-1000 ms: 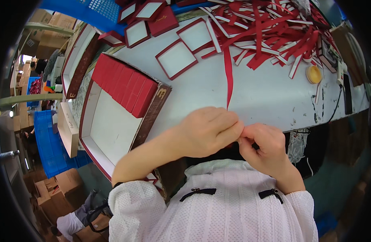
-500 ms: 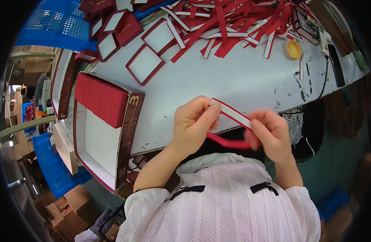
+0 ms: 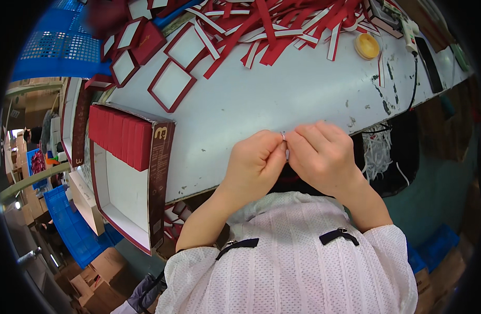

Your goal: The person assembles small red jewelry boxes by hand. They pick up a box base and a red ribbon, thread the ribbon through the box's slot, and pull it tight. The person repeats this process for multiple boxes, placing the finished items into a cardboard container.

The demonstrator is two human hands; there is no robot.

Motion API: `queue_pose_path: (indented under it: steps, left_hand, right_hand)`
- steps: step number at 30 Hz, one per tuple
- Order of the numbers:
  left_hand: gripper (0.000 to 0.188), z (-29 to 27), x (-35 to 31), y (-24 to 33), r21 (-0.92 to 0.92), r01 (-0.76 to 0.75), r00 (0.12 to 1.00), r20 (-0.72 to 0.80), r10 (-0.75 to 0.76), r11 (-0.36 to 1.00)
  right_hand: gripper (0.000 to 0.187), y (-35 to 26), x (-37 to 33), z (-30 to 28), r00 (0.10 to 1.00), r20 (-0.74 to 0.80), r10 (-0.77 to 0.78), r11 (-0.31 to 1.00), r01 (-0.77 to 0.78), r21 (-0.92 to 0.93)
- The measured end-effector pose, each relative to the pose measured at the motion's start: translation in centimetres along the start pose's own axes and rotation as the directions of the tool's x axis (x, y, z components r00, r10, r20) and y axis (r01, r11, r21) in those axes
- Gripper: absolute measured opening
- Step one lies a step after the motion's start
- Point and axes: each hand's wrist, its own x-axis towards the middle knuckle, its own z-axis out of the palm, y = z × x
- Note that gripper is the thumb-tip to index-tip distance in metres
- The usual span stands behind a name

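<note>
While left hand (image 3: 255,161) and right hand (image 3: 324,153) pinch a strip (image 3: 287,152) mid-frame, pale tabletop (image 3: 240,104) shows wear upper right; cartons (image 3: 108,266) stand lower left.

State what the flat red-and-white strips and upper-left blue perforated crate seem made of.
Flat red-and-white strips: matte, bending loosely over one another; perhaps fabric or paper, unclear which.
Blue perforated crate: probably smooth moulded plastic, given its even colour and regular holes.
</note>
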Motion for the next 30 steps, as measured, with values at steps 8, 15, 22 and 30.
queue_pose_path:
  steps: [8, 15, 22, 30]
  left_hand:
    - [0.011, 1.1, -1.9, -2.5, -0.415, 0.016, 0.968, -0.222, -0.119, 0.91]
    - [0.009, -4.6, -4.9, -6.2, -0.878, -0.326, 0.819, -0.448, -0.359, 0.351]
    - [0.015, -7.1, -5.4, -2.8, -0.912, -0.332, 0.913, -0.374, -0.16, 0.241]
    - [0.019, -2.6, -2.2, 2.4, -0.5, -0.149, 0.979, 0.046, 0.198, 0.853]
  right_hand:
    - [0.014, 4.4, -6.8, -2.3, 0.386, 0.313, 0.868, -0.339, -0.001, 0.941]
    - [0.029, 21.2, -29.9, -4.2, -0.213, 0.244, 0.946, -0.219, 0.136, 0.966]
    - [0.041, 19.5, -26.0, -3.1, -0.035, -0.406, 0.913, 0.177, -0.863, 0.473]
    - [0.035, -2.5, -1.1, -3.9, 0.993, -0.107, 0.05, 0.996, -0.041, 0.082]
